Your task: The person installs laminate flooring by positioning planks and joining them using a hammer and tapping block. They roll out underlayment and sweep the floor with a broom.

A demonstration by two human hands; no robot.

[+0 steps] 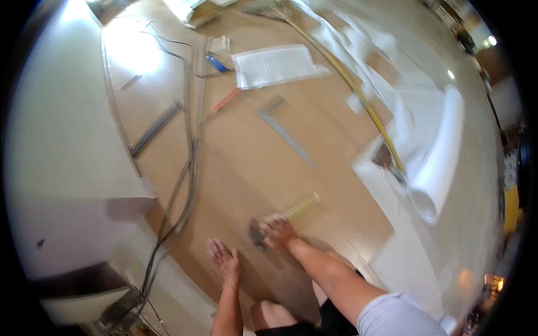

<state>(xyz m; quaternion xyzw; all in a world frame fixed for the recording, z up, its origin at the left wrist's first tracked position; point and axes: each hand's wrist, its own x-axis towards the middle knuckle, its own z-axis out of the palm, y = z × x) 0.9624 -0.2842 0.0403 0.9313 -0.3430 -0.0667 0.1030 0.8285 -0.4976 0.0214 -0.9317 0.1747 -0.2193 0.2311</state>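
Observation:
My right hand point(278, 231) is closed round a hammer, blurred by motion. Its dark grey head point(256, 235) sits left of my fingers, and a yellowish handle point(302, 206) sticks out on the far right side of the fist. To the left, my left hand point(225, 259) has its fingers spread over the brown board point(224, 168) and holds nothing; whether it touches the board I cannot tell. Farther away on the board lies a metal try square point(287, 134).
Black cables point(191, 162) run along the left side. A dark bar point(156, 130), a red stick-like thing point(226, 100), a blue-handled tool point(216, 64) and a ridged white sheet point(274, 66) lie beyond. A long yellow pole point(358, 92) and a white roll point(440, 162) lie right.

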